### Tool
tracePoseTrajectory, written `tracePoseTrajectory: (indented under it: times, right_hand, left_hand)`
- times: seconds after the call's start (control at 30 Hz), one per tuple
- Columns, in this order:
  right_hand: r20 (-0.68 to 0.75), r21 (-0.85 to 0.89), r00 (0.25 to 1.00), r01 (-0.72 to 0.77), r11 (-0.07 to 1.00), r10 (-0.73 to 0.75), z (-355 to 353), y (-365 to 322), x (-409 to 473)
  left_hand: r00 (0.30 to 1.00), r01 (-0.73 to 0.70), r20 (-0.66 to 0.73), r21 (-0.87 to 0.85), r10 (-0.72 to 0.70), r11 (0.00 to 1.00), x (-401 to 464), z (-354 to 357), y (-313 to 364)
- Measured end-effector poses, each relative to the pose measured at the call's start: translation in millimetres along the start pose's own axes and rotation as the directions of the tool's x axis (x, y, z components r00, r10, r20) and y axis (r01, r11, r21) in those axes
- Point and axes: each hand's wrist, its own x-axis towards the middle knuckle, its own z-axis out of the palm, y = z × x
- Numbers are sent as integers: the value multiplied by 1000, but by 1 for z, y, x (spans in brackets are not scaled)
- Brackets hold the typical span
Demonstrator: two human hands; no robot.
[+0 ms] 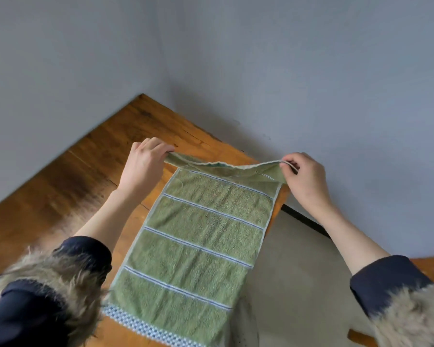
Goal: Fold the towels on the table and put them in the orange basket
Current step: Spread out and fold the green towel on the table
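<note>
Green terry, one towel (pixel 198 236), lies lengthwise before us on the wooden bench (pixel 68 191), its right side overhanging the bench edge. Bare wood lies open to the left. At the far end, our left hand (pixel 145 161) and right hand (pixel 303 176) each pinch a raised corner.

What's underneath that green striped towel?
The green towel lies on a wooden table, bare wood showing along its left side. Its right edge hangs past the table's edge over grey floor. Both hands lift its far end. Anything beneath the towel is covered.
</note>
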Motion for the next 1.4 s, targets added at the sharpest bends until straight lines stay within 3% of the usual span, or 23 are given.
tracePoseTrajectory:
  times: [0.27, 0.47, 0.63, 0.8, 0.97, 1.17, 1.4]
  right_hand:
    - [-57, -139, 988, 134, 981, -143, -5, -47, -142]
    - [-48, -193, 984, 160, 968, -172, 11, -66, -244]
    - [66, -117, 995, 83, 990, -75, 47, -59, -305]
    - [255, -251, 967, 82, 965, -15, 81, -43, -352]
    - [352, -268, 936, 110, 957, -9, 109, -41, -369]
    - [534, -337, 836, 78, 938, 122, 130, -41, -388]
    - [575, -466, 802, 157, 870, 163, 143, -52, -392]
  left_hand:
    - [993, -121, -17, -25, 120, 992, -110, -67, -5]
    - [978, -180, 101, -36, 183, 983, -200, -73, -19]
    - [959, -151, 235, -56, 160, 987, -264, -48, -33]
    - [918, -103, 385, -2, 96, 995, -310, -21, -54]
    - [864, -169, 492, 89, 104, 982, -328, 1, -70]
    - [832, -240, 525, 53, 178, 969, -350, 9, -84]
    - [831, -260, 522, 63, 190, 964, -368, 6, -87]
